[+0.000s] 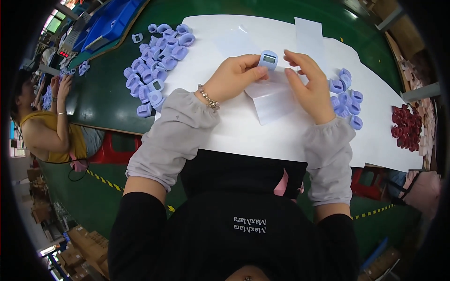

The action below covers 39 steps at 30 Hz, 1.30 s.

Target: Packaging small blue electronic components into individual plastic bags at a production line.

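The lavender device (268,60), a small rounded piece with a grey display window, is held up in the left hand (230,78), pinched between thumb and index finger above the white paper (229,138) that covers much of the green table (101,110); its display side faces the camera. The right hand (310,89) is just beside it, loosely open, with the thumb and bent fingers parted toward the device; whether a fingertip touches any clear film cannot be told. Below and between the hands lies a translucent sheet (275,107) with a folded or raised edge. Farther up on the paper are a second clear sheet (236,41) and, near the far edge, a white sheet (309,35). To the left, a large heap of lavender pieces (157,58) spreads from the bare green tabletop to the paper's edge, and a couple at its near end show display windows. A smaller lavender cluster (346,99) sits to the right, near the right wrist. Beyond it, at the far right, are a pile of dark red pieces (406,127) and some pale pink ones (427,105). A bracelet (208,97) circles the left wrist, and grey sleeves cover both forearms. At the far left, a co-worker (51,133) in a yellow top sits with raised hands, near a blue tray (110,29).
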Motion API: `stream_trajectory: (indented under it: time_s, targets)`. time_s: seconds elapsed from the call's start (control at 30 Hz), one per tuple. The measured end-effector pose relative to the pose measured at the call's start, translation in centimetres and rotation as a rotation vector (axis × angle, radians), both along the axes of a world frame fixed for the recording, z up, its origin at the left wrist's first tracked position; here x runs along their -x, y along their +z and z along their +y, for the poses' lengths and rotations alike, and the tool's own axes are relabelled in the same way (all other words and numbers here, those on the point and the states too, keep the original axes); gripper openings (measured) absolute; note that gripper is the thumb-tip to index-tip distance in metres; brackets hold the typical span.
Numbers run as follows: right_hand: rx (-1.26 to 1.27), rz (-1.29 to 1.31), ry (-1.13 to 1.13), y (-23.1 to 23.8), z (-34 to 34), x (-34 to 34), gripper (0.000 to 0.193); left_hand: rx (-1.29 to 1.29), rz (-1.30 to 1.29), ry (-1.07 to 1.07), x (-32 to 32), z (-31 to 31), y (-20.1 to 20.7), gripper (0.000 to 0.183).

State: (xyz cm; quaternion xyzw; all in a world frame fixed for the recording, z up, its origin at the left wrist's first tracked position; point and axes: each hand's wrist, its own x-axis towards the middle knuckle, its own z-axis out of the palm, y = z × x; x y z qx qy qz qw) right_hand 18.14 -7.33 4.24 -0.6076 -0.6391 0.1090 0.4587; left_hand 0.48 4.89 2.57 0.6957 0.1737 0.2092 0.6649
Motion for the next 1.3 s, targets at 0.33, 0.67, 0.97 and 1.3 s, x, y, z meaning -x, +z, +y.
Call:
stream_trajectory:
  time_s: [0.33, 0.67, 0.97, 1.3]
  targets:
    - [0.184, -0.456, 0.03, -1.5, -2.3, -0.7, 0.026, -0.013, -0.066, -0.003, -0.1, 0.0, -0.9, 0.031]
    - [0.191, -0.52, -0.015, -1.8, -4.4, 1.7, 0.023, -0.28, 0.121, 0.109, 1.2, -1.7, -0.3, 0.031]
    - [0.069, -0.421, 0.031, -2.8, -3.4, 1.4, 0.024, -0.653, 0.141, 0.082, 3.2, -3.3, -1.7, 0.049]
    - [0.087, -0.36, -0.022, -3.0, -3.3, 1.6, 0.021, -0.67, 0.253, 0.145, 3.0, -4.5, -1.1, 0.039]
